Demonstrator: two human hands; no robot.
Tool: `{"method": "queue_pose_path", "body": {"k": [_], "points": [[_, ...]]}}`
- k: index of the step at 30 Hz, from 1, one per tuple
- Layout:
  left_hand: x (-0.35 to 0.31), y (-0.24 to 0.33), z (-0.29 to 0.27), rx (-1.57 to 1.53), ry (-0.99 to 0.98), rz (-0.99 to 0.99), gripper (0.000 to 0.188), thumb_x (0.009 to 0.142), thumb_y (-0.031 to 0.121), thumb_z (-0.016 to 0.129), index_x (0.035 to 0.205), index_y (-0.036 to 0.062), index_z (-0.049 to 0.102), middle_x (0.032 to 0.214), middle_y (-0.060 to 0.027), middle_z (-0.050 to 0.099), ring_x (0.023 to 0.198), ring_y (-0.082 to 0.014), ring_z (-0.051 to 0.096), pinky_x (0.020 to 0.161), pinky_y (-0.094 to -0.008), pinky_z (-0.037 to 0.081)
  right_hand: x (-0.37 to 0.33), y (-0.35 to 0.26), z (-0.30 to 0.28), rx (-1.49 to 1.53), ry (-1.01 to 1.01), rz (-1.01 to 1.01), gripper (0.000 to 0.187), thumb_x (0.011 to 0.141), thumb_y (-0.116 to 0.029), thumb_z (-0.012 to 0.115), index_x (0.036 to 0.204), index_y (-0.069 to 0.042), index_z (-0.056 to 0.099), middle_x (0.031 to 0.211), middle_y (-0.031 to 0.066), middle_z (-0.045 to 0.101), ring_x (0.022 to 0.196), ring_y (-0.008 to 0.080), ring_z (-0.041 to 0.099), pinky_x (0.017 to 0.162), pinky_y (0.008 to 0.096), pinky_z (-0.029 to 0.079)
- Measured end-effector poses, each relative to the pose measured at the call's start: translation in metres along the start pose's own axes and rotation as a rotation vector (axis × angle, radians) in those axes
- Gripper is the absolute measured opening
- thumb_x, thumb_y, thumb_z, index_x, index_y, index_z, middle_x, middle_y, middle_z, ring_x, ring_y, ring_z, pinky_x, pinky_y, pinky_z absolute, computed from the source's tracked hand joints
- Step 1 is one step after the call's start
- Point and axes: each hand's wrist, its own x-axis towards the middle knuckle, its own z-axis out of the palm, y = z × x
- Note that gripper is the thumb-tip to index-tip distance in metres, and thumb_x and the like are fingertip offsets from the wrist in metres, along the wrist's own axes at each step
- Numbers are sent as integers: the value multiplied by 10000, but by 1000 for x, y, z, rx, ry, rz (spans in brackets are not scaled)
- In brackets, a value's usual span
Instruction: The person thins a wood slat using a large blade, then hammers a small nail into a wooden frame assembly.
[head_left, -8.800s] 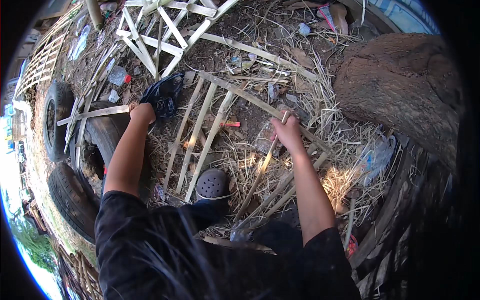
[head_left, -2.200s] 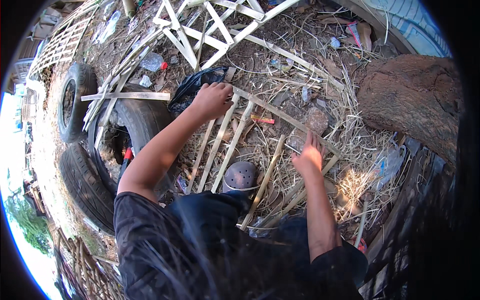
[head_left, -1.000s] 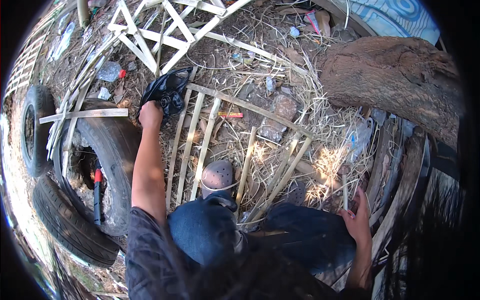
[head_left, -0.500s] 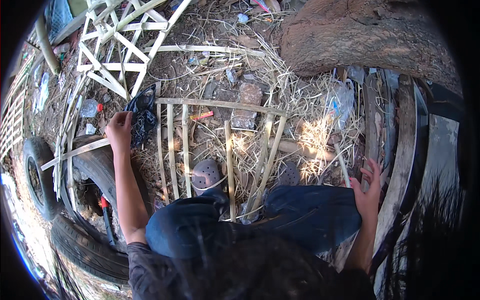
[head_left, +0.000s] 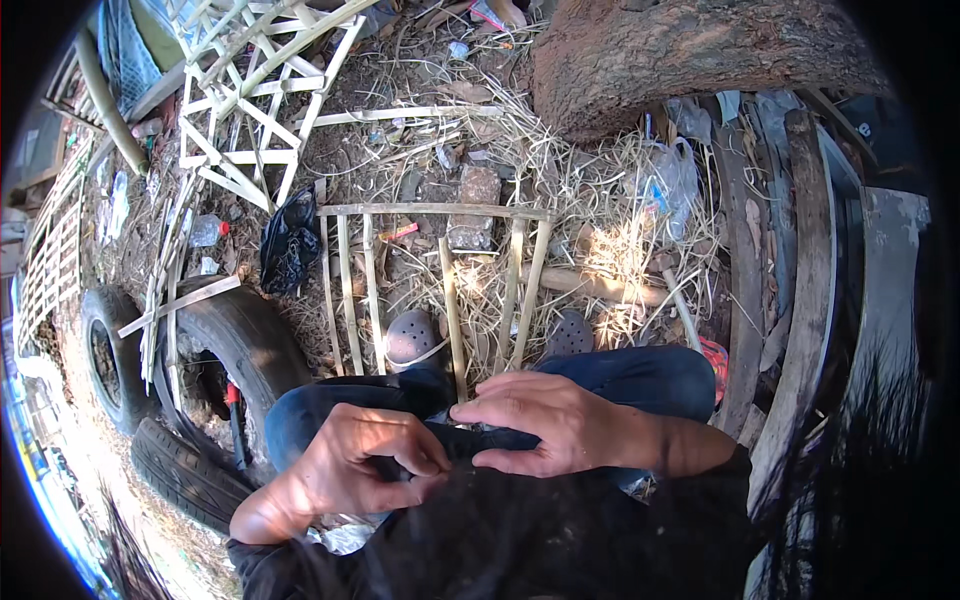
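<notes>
Two hands near the lap, above a ground full of shavings

At the far left I see a woven lattice, and nearer to me some old tyres, with a flat strip lying across one of them. Next comes a black plastic bag on the brown soil. The left hand is near the lap, its thumb and forefinger bent toward each other; whether they pinch something, I cannot tell. Ahead of both hands, the bamboo frame lies flat on the ground, its long crosspiece passing over a brick. The right hand has its fingers stretched together and the thumb apart. Farther right, pale shavings lie thickly before a tree trunk, then weathered planks border the place.
</notes>
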Motion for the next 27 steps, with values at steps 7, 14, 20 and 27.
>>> {"method": "queue_pose_path", "body": {"k": [7, 14, 20, 27], "points": [[20, -41, 30, -529, -19, 25, 170, 745, -137, 699, 763, -22, 575, 900, -142, 640, 850, -203, 652, 768, -304, 538, -22, 4, -12, 83, 16, -180, 324, 784, -52, 741, 1088, -10, 637, 991, 102, 687, 911, 278, 685, 819, 375, 570], [28, -43, 38, -512, -115, -135, 154, 789, -106, 688, 891, -3, 635, 943, -93, 656, 881, -163, 657, 786, -294, 549, -35, 6, -8, 213, 62, -238, 220, 783, -67, 717, 996, -47, 666, 870, 64, 661, 757, 218, 660, 661, 325, 553], [39, -34, 39, 92, -165, 53, 190, 751, 12, 757, 929, -7, 692, 967, -130, 688, 832, -221, 687, 754, -312, 538, -43, 8, -1, 137, 139, -108, 171, 739, -76, 734, 889, -84, 652, 743, 31, 614, 597, 208, 605, 547, 321, 486], [41, -58, 42, 389, 60, 321, 171, 692, 37, 779, 819, 5, 669, 877, -102, 668, 857, -283, 661, 793, -381, 537, -36, 7, 11, -27, 207, 34, 121, 696, -97, 700, 727, -82, 584, 672, 43, 560, 600, 239, 594, 542, 362, 470]]}}
